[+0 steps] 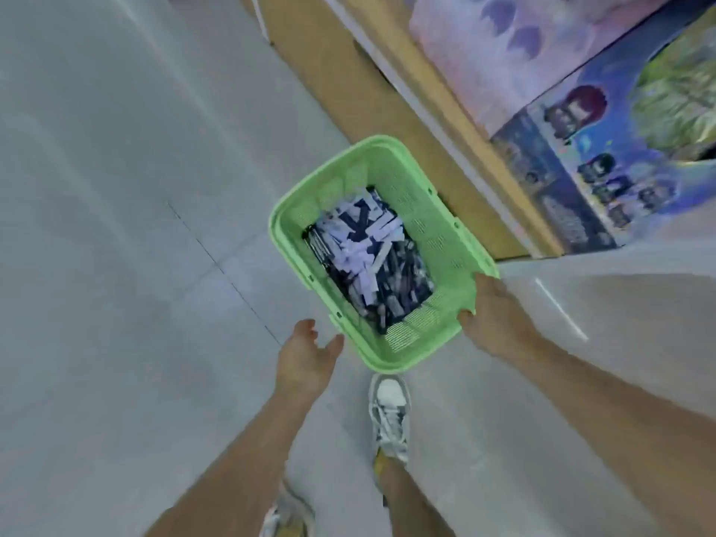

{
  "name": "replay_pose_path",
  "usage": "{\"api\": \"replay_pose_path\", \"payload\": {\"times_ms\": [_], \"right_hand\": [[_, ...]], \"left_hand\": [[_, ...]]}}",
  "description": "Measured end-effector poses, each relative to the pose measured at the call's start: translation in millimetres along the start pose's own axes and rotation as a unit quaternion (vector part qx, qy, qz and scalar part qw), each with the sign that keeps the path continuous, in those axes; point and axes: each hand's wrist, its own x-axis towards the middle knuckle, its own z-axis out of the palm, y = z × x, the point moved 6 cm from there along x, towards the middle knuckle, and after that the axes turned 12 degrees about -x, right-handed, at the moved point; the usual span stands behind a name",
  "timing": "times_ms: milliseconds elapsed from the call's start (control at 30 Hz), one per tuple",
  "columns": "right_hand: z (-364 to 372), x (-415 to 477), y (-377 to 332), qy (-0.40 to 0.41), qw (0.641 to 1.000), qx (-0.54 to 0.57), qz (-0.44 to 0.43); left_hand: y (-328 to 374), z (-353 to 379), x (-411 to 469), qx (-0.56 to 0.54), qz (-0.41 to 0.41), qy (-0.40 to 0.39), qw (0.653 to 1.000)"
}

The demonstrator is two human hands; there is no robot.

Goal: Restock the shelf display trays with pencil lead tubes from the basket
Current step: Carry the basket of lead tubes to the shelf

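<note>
A light green perforated plastic basket (430,226) is sitting in the middle of the view, above a pale grey tiled floor (116,265); whether it is resting on the floor or being held clear of it cannot be told. A loose heap of dark and pale lilac pencil lead tubes (372,257) is lying in the bottom of the basket, piled in all directions.

The right hand (492,319) is gripping the basket at its near right corner, its thumb and fingers closing over the rim, though the fingers themselves are mostly hidden behind the hand. The left hand (306,362) is hovering just beside the near left corner of the basket, its fingers (306,327) spread and relaxed, holding nothing.

A white and grey laced sneaker (389,416) is showing just below the basket's near edge, and a second sneaker (286,513) is partly showing at the bottom edge. Just beyond the basket, a tan wooden shelf base (348,71) is running diagonally, carrying a blurred blue picture box (600,168) and a pink and lilac box (503,52).
</note>
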Motion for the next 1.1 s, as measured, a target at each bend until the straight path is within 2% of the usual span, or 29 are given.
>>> {"api": "replay_pose_path", "payload": {"times_ms": [67, 133, 200, 300, 433, 567, 700, 800, 867, 933, 1100], "right_hand": [[21, 29, 7, 0.027, 0.999, 0.021, 0.016], [34, 50, 10, 0.034, 0.999, 0.023, 0.02], [46, 66, 15, 0.047, 0.999, 0.003, 0.022], [49, 75, 13, 0.066, 0.997, -0.03, 0.003], [35, 65, 0, 0.102, 0.993, -0.06, 0.013], [-3, 42, -32, 0.156, 0.987, -0.05, 0.01], [-69, 12, -80, 0.141, 0.989, -0.023, -0.027], [-131, -13, -126, 0.099, 0.99, -0.03, -0.099], [-163, -33, -159, 0.0, 0.992, 0.042, -0.117], [-192, -65, -199, -0.092, 0.978, 0.143, -0.124], [-278, -136, -305, -0.055, 0.964, 0.23, -0.125]], "left_hand": [[-24, 36, 30, -0.087, -0.078, -0.016, 0.993], [-34, 66, 54, -0.204, -0.135, -0.032, 0.969], [-43, 86, 69, -0.286, -0.157, -0.004, 0.945], [-47, 91, 85, -0.33, -0.152, 0.055, 0.93], [-32, 59, 79, -0.343, -0.144, 0.063, 0.926], [-4, 2, 43, -0.358, -0.138, 0.065, 0.921], [18, -71, -16, -0.335, -0.147, 0.081, 0.927], [40, -148, -70, -0.325, -0.137, 0.093, 0.931], [58, -200, -105, -0.324, -0.125, 0.095, 0.933], [81, -254, -132, -0.319, -0.107, 0.103, 0.936], [140, -391, -155, -0.297, -0.049, 0.123, 0.945]]}}
